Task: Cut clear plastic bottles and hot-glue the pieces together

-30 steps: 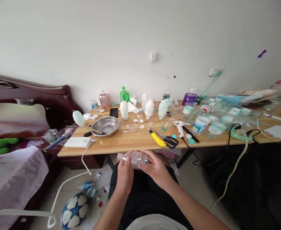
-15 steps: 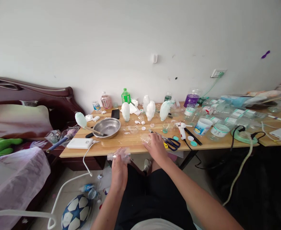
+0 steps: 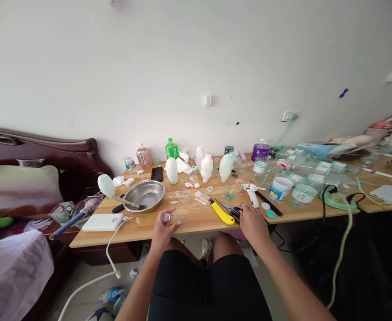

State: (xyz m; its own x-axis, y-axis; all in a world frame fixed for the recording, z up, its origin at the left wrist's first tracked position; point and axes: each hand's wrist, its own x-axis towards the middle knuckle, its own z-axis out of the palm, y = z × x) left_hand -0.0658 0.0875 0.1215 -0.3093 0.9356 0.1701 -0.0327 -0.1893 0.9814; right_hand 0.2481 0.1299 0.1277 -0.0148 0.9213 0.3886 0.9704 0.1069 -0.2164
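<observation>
clear plastic bottle neck (image 3: 167,217) clamped in the left hand (image 3: 161,232); right hand (image 3: 254,224) rests at scissors (image 3: 232,208), which lie just left of its fingertips with blades pointing away-left; grip unclear.

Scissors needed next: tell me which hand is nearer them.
Right. The right hand is beside the scissors; the left hand holds a clear bottle piece well left of them.

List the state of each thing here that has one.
Clear plastic bottle top: on its side, gripped by left hand.
Blue-handled scissors: lying flat, right hand at the handles.
Yellow utility knife: lying flat.
Round steel bowl: upright, stick leaning inside.
White power bank: cable plugged in.
Green plastic bottle: upright, capped.
</observation>
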